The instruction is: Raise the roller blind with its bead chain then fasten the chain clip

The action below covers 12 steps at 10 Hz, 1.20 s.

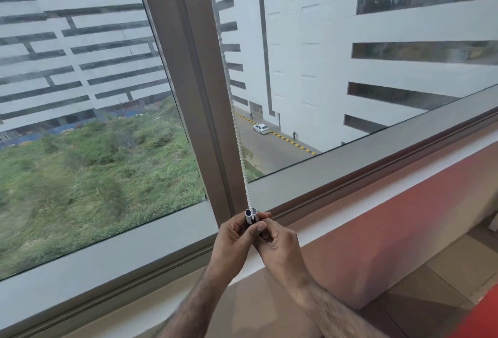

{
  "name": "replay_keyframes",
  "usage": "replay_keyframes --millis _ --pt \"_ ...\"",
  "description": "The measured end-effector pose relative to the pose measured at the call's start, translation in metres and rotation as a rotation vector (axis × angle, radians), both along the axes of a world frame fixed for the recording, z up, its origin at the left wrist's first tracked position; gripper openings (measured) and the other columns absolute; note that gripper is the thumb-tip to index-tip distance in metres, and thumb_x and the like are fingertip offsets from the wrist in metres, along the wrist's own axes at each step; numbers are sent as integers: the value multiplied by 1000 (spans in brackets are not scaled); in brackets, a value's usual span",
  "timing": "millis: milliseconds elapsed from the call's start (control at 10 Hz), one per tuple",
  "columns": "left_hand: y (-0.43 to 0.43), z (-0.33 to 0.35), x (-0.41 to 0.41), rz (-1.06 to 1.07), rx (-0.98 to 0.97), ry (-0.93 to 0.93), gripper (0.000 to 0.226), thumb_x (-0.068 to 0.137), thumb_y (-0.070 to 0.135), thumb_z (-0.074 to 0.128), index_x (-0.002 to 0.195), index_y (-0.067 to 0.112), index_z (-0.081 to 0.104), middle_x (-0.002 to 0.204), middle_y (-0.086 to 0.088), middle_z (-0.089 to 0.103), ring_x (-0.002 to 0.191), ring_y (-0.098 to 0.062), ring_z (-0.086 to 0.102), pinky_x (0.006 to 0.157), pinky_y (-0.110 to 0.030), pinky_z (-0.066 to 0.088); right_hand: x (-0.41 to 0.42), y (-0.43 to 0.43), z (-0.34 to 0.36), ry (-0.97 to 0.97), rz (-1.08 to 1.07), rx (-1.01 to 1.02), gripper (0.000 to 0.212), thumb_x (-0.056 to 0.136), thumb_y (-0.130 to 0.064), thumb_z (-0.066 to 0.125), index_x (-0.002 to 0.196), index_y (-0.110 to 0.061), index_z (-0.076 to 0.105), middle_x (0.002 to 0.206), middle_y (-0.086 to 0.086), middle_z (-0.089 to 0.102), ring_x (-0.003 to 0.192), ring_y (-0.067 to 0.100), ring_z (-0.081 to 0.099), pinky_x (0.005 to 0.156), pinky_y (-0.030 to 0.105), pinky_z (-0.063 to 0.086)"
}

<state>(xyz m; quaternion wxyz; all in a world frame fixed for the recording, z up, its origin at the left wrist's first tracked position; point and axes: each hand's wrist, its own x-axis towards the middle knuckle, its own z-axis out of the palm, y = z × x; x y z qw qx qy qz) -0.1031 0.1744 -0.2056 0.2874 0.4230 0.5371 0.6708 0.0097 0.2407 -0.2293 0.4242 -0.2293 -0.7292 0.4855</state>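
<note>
Head view | my left hand: fingers curled round chain clip, low in front of window mullion | my right hand: thumb and fingers pinching clip's lower part, which they hide | bead chain: taut upward from clip, cut off at top edge.

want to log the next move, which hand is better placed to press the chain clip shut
Probably left: the left hand wraps the clip just under where the bead chain enters, thumb across its front. The right hand holds it from the side, lower down.
</note>
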Motion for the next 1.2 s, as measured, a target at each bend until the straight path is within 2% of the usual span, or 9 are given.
replay_keyframes --millis 200,400,500,600,700,800,1000,1100,1200 --pt "-2 -1 2 6 -24 48 21 95 8 68 111 -5 72 115 -21 76 101 -26 72 94 -40 57 1 1 -3 22 23 -7 14 93 -33 73 108 -32 75 89 -15 80 87 0 76 74 16 56" --pt "-4 3 10 23 -21 11 26 89 7 67 111 -5 72 116 -19 77 106 -26 72 92 -34 57 5 -2 -3 63 35 20 20 93 -42 70 112 -37 73 96 -20 80 95 -1 76 81 21 60" --pt "-7 3 14 39 -30 1 22 93 1 66 113 -7 71 116 -21 76 97 -18 72 85 -26 55 4 -7 -8 55 -23 92 27 94 -30 72 112 -50 70 93 -26 76 91 -9 72 74 5 50" --pt "-7 3 16 46 -45 -5 19 97 -6 62 114 -8 70 113 -17 77 91 -12 71 80 -22 54 4 -6 -12 8 -82 146 40 92 -25 75 109 -60 66 89 -26 74 89 -10 70 71 1 46" --pt "-8 5 19 57 -62 -25 21 98 -7 59 117 -9 68 98 -4 77 83 -9 68 78 -20 53 2 -5 -17 -14 -103 165 41 89 -16 78 111 -50 69 94 -36 70 89 -16 66 71 -2 42" --pt "-11 8 20 55 -72 -24 22 99 -5 60 119 -8 66 96 1 75 82 -7 67 79 -20 53 1 -8 -16 -11 -111 156 36 89 -16 78 110 -46 71 95 -35 71 90 -15 66 72 -2 43" --pt "-41 21 13 52 -114 59 33 97 19 68 127 7 64 114 -4 75 109 -17 71 96 -31 56 9 -18 -5 -34 -58 151 34 88 -52 68 121 -47 64 114 -28 66 101 0 67 79 13 51" --pt "-76 18 -1 181 -200 154 35 93 38 69 123 20 70 117 1 78 117 -12 69 101 -36 55 19 -24 -12 -82 -73 147 48 83 -43 79 129 -44 62 116 -27 62 102 3 66 79 20 52" --pt "-104 10 -12 291 -224 229 22 96 36 67 115 27 73 110 12 78 109 -3 70 96 -28 54 21 -38 -16 -106 -117 142 50 84 -34 81 128 -49 60 112 -24 63 99 5 66 75 19 53"
